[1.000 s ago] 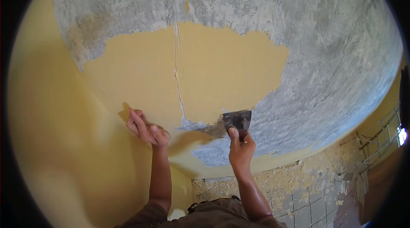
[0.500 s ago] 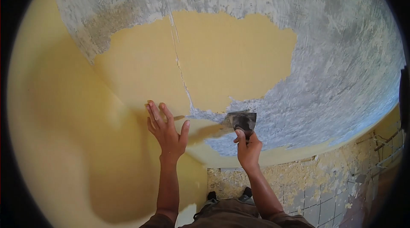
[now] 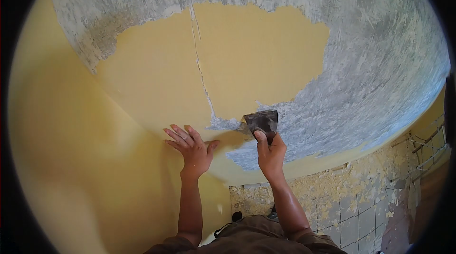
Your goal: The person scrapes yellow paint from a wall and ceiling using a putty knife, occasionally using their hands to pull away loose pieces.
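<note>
My right hand (image 3: 271, 155) grips a scraper (image 3: 262, 124) with a broad, dark blade. Its blade edge lies at the lower border of a yellow paint patch (image 3: 256, 54), where the paint meets bare grey wall. A thin crack (image 3: 200, 74) runs down through this patch, its edges pale and flaked. Left of the scraper, my left hand (image 3: 192, 153) is open, fingers spread, over the yellow wall near the corner. Scraped grey plaster (image 3: 370, 64) surrounds the patch above and to the right.
Yellow side wall (image 3: 61, 130) rises on my left and meets the scraped wall at a corner. Paint flakes litter the tiled floor (image 3: 351, 211) below. Thin rods or branches (image 3: 430, 142) lean at the far right. My shoe (image 3: 236, 216) shows near the wall base.
The scraper in my right hand has moved up and slightly left along the patch's lower edge. My left hand has shifted a little lower, its fingers spreading and tilting left.
</note>
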Demonstrator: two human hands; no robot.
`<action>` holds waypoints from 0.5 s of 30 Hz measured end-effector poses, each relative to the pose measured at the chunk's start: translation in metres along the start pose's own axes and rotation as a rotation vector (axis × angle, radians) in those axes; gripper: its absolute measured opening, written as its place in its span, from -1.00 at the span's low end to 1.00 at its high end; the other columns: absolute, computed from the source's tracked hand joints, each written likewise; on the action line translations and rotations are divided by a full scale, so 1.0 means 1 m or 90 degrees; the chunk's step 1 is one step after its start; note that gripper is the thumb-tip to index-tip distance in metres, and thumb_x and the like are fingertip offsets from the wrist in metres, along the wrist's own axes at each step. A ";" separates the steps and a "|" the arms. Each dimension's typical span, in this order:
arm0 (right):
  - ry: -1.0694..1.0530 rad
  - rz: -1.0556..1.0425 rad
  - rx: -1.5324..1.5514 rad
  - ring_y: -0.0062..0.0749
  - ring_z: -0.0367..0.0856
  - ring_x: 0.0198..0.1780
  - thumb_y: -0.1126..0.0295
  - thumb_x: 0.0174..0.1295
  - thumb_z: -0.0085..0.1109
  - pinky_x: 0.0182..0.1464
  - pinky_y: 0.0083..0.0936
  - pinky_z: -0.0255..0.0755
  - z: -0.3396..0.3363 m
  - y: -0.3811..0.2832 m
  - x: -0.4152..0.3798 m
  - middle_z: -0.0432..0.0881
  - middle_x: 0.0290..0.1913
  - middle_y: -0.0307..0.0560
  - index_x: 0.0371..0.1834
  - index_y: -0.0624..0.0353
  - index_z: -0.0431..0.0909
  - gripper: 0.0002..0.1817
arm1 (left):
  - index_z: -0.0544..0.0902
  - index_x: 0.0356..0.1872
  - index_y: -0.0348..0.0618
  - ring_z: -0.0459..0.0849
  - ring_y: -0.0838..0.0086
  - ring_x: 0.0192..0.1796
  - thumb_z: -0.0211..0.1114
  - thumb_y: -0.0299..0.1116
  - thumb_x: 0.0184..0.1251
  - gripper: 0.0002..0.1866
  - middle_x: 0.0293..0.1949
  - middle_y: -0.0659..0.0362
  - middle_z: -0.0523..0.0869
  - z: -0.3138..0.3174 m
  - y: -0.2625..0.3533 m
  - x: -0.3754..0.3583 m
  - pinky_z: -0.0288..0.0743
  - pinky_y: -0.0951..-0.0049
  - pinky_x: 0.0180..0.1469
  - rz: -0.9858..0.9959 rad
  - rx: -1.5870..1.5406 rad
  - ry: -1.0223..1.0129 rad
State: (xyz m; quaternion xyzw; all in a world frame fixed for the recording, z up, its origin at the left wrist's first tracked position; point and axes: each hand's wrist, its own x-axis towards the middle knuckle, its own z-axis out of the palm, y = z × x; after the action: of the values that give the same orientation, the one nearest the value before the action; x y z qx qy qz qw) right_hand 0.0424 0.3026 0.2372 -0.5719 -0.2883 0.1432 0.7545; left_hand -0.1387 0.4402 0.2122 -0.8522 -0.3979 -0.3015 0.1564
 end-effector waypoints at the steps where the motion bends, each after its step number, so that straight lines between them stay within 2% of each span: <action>1: -0.004 -0.003 0.010 -0.78 0.27 -0.52 0.28 0.43 0.27 -0.51 -0.64 0.16 0.001 0.000 0.000 0.44 -0.54 -0.41 -0.28 0.28 0.56 -0.74 | -0.59 0.54 -0.16 -0.73 -0.51 0.48 0.28 0.20 0.36 0.27 0.46 -0.44 -0.72 0.004 -0.001 -0.001 -0.49 -0.74 0.24 0.002 0.000 0.002; 6: 0.028 0.038 0.034 -0.78 0.28 -0.56 0.26 0.43 0.28 -0.55 -0.66 0.14 -0.005 0.022 -0.013 0.43 -0.57 -0.41 -0.37 0.24 0.50 -0.70 | -0.62 0.53 -0.13 -0.79 -0.55 0.44 0.29 0.16 0.37 0.27 0.42 -0.50 -0.76 0.015 -0.008 -0.002 -0.64 -0.74 0.19 0.041 -0.028 0.047; 8: 0.012 0.103 0.021 -0.78 0.28 -0.58 0.24 0.43 0.28 -0.57 -0.67 0.14 -0.006 0.014 -0.013 0.42 -0.58 -0.40 -0.36 0.25 0.51 -0.69 | -0.63 0.53 -0.13 -0.80 -0.54 0.44 0.29 0.16 0.37 0.27 0.42 -0.49 -0.77 0.016 -0.009 -0.004 -0.66 -0.73 0.20 0.032 -0.035 0.032; 12: 0.011 0.076 0.047 -0.79 0.28 -0.58 0.24 0.43 0.28 -0.57 -0.68 0.13 0.002 0.013 -0.010 0.43 -0.58 -0.39 -0.35 0.25 0.51 -0.69 | -0.63 0.53 -0.14 -0.83 -0.52 0.43 0.30 0.14 0.38 0.27 0.41 -0.48 -0.79 0.016 -0.007 -0.003 -0.69 -0.71 0.20 0.012 -0.036 0.015; 15: 0.006 0.121 0.078 -0.79 0.29 -0.57 0.26 0.43 0.27 -0.56 -0.69 0.14 0.005 0.007 -0.006 0.43 -0.58 -0.39 -0.35 0.24 0.53 -0.71 | -0.64 0.52 -0.15 -0.84 -0.51 0.43 0.29 0.14 0.38 0.27 0.41 -0.48 -0.80 0.013 -0.006 -0.002 -0.72 -0.70 0.20 0.026 -0.037 0.028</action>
State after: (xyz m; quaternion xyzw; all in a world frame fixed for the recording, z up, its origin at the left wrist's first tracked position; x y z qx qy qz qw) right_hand 0.0355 0.3056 0.2295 -0.5501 -0.2202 0.2288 0.7724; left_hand -0.1388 0.4497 0.2010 -0.8577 -0.3677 -0.3283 0.1462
